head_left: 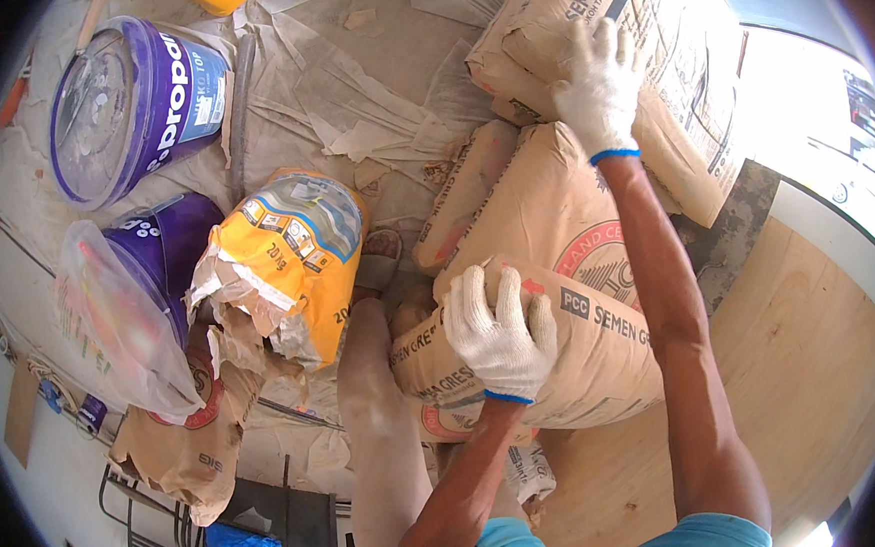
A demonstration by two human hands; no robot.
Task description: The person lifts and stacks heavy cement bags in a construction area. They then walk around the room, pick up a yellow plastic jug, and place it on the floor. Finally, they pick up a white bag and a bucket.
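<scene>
White knit gloves with blue cuffs cover both my hands. My left hand (503,335) rests on top of the near brown paper cement bag (604,369), its fingers apart and slightly bent. Farther off, my right hand (599,91) lies with spread fingers against another full cement bag (690,67) at the upper right. Between the two hands a third cement bag (543,197) leans on the pile, partly covered by the near one. Beside it a narrower brown bag (463,197) shows. The undersides of the bags are hidden.
An orange torn-open bag (301,252) stands left of my leg. Beyond it are a purple lidded bucket (137,111) and another purple bucket (161,255) with a clear plastic bag (110,324). Crumpled sheeting (326,80) covers the floor. A curved plywood panel (803,351) borders the right side.
</scene>
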